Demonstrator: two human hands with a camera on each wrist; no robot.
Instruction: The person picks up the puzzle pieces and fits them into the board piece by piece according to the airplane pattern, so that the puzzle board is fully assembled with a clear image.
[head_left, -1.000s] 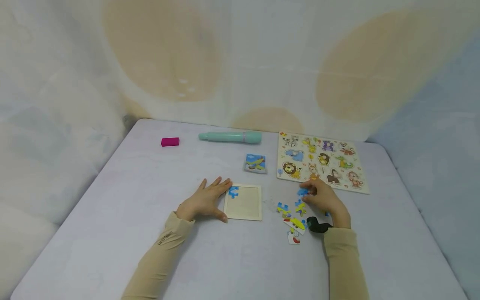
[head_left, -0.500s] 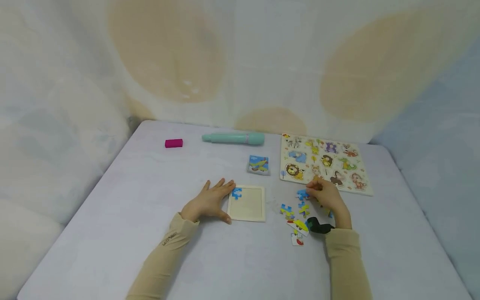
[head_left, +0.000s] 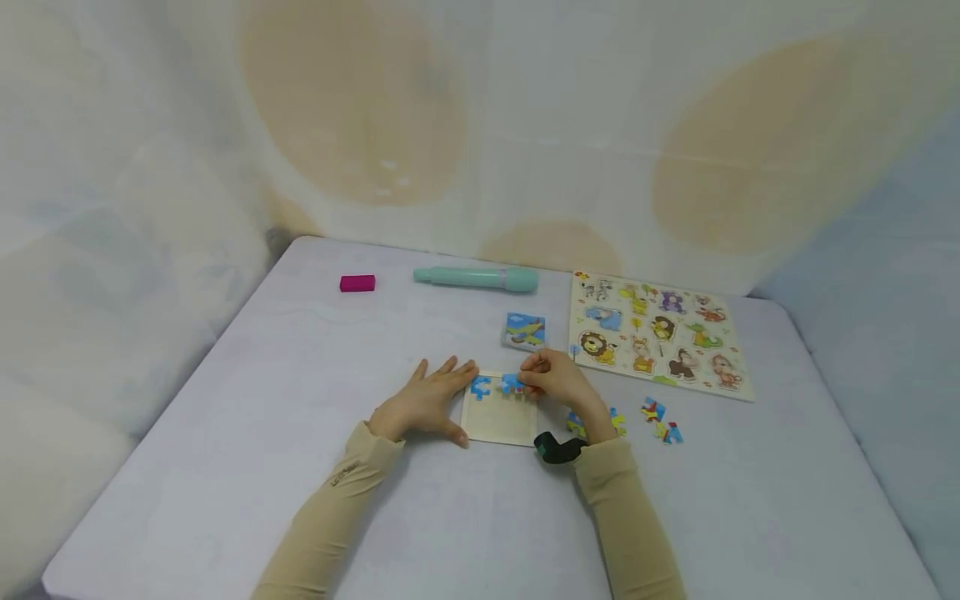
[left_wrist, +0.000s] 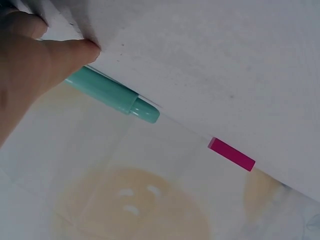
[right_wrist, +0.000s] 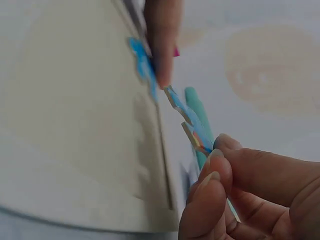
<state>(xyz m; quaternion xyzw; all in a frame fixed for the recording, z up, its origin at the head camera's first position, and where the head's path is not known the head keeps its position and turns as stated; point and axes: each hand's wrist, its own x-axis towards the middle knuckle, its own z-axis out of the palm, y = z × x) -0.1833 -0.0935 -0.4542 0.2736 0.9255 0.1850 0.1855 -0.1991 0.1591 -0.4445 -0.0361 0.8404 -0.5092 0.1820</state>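
Observation:
Between its thumb and fingers my right hand (head_left: 558, 379) pinches a blue jigsaw piece (head_left: 512, 384), held over the upper right part of a square wooden puzzle frame (head_left: 498, 417). In the right wrist view the pinched piece is tilted above the board, apart from its surface. Another blue jigsaw piece (head_left: 481, 387) lies in the frame's upper left corner. My left hand (head_left: 423, 404) rests with spread fingers at the frame's left edge, fingertips touching its upper left corner. Loose puzzle pieces (head_left: 653, 409) lie right of the frame, some partly hidden behind my right wrist.
Behind the frame sits a small airplane picture block (head_left: 525, 330). A wooden animal puzzle board (head_left: 660, 333) lies at the back right. Toward the back edge are a mint-green tube (head_left: 476, 278) and a magenta block (head_left: 357, 283). A black wrist strap piece (head_left: 558, 450) sticks out by my right wrist.
My right hand has taken a blue piece from the loose pieces and carried it left over the frame. My left hand stays at the frame's edge. The head view has shifted slightly.

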